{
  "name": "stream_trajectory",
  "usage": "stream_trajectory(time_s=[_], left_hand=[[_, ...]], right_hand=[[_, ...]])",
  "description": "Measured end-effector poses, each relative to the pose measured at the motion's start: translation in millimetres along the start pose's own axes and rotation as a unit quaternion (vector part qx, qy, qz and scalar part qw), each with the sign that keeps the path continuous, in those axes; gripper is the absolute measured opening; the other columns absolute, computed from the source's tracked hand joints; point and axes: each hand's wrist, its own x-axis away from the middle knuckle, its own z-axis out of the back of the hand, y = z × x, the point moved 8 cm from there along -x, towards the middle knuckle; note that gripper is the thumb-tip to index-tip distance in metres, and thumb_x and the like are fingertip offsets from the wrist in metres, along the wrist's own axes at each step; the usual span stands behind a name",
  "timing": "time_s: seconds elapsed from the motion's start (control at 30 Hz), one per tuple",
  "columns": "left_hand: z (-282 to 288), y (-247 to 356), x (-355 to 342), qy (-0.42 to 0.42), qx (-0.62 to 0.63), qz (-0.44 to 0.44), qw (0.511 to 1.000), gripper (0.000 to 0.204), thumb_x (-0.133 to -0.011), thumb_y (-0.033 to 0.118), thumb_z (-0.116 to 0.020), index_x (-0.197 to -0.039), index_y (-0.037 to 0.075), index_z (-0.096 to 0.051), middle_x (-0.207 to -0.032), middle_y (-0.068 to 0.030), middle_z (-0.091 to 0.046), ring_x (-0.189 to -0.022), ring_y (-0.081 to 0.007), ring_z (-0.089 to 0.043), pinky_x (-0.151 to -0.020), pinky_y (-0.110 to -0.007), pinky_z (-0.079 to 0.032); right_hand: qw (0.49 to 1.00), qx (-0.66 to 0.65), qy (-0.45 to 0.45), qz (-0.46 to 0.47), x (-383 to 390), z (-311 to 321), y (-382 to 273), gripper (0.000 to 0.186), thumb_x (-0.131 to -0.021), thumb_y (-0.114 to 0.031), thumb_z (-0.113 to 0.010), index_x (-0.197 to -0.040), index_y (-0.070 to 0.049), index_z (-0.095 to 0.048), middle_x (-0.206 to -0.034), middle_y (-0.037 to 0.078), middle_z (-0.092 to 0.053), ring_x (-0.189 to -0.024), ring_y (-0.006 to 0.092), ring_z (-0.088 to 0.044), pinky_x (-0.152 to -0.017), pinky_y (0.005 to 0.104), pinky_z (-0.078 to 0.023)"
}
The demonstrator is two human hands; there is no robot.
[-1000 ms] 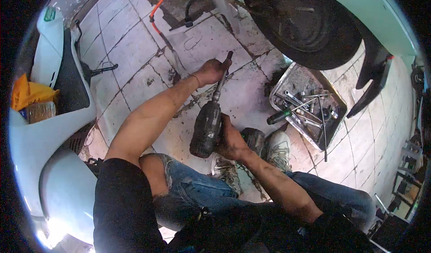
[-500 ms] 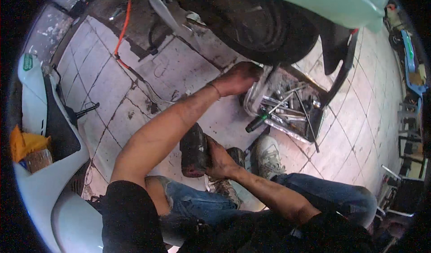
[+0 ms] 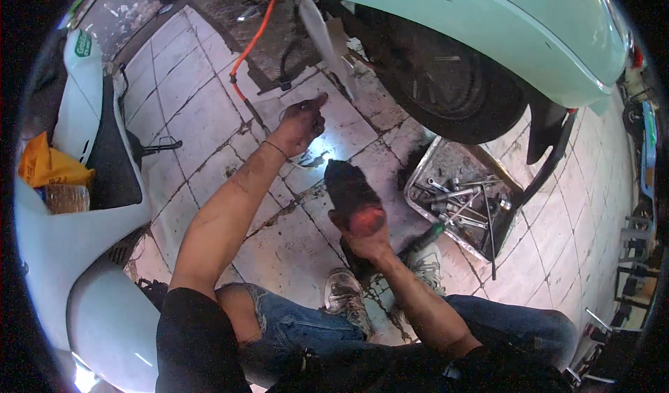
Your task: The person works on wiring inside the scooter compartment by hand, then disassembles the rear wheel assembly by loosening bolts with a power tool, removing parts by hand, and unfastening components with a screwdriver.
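Observation:
My right hand grips a dark power tool that looks like a cordless impact wrench, its round rear end reddish. The tool points away from me, and a bright spot of light falls on the tiles ahead of it. Left of that light, my left hand hovers over the floor, blackened with grime. Its index finger sticks out while the other fingers curl in; whatever they may hold is hidden. To the right of the power tool, a metal tray contains several wrenches and a long thin rod. A green-handled screwdriver lies across its near edge.
A pale green scooter body with its black wheel stands ahead. Another light-coloured scooter is close on my left, with a yellow bag in it. An orange hose crosses the cracked tile floor.
My left hand has left the tray and moved leftward over the floor. My right hand has lifted and turned the power tool forward, and a light spot now shows on the tiles.

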Motion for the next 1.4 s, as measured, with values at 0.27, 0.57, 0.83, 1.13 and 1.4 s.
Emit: stream_trajectory(time_s=[0.27, 0.57, 0.83, 1.13, 1.4], left_hand=[[-64.7, 24.2, 7.1, 0.075, 0.140, -0.047, 0.986, 0.035, -0.095, 0.036, -0.050, -0.110, 0.004, -0.052, -0.080, -0.0088, -0.061, -0.067, -0.0202, -0.057, -0.063, -0.032, -0.049], [-106.5, 14.3, 35.7, -0.011, 0.110, 0.003, 0.994, 0.028, -0.092, 0.030, -0.053, -0.107, 0.006, -0.054, -0.097, -0.0107, -0.062, -0.092, -0.0233, -0.061, -0.081, -0.036, -0.051], [-132.2, 5.9, 36.0, -0.061, 0.106, -0.068, 0.990, 0.022, -0.086, 0.022, -0.061, -0.099, 0.006, -0.055, -0.099, -0.0098, -0.061, -0.106, -0.0296, -0.058, -0.092, -0.041, -0.047], [-130.2, -28.8, 6.4, -0.143, 0.164, 0.132, 0.967, 0.046, -0.084, 0.038, -0.050, -0.105, -0.002, -0.056, -0.104, -0.0168, -0.063, -0.096, -0.0310, -0.061, -0.094, -0.043, -0.044], [-93.5, 25.3, -43.1, -0.062, -0.237, 0.014, 0.969, 0.039, -0.093, 0.031, -0.050, -0.118, 0.003, -0.057, -0.114, -0.0100, -0.058, -0.103, -0.0160, -0.052, -0.092, -0.029, -0.042]], right_hand=[[0.974, 0.085, 0.062, 0.199, -0.3, 29.6, -80.7, 0.025, -0.087, -0.026, -0.064, -0.103, -0.006, -0.062, -0.093, 0.009, -0.064, -0.086, 0.0249, -0.059, -0.076, 0.0371, -0.046], [0.913, 0.306, 0.063, 0.263, -9.7, 30.3, -106.8, 0.029, -0.089, -0.022, -0.056, -0.113, -0.007, -0.058, -0.109, 0.013, -0.061, -0.102, 0.0306, -0.056, -0.087, 0.0410, -0.043], [0.913, 0.318, 0.085, 0.241, -23.6, 35.7, -122.4, 0.041, -0.087, -0.020, -0.054, -0.124, -0.005, -0.049, -0.123, 0.018, -0.052, -0.113, 0.0335, -0.049, -0.098, 0.0455, -0.037], [0.950, 0.194, 0.111, 0.216, -47.7, 30.1, -97.8, 0.047, -0.081, -0.022, -0.055, -0.124, -0.004, -0.048, -0.125, 0.019, -0.049, -0.116, 0.0342, -0.044, -0.099, 0.0458, -0.033], [0.653, -0.748, 0.087, -0.077, -129.6, -15.6, -4.1, 0.040, -0.094, -0.045, -0.042, -0.116, -0.013, -0.051, -0.101, 0.004, -0.060, -0.086, 0.0167, -0.060, -0.073, 0.0345, -0.052]])
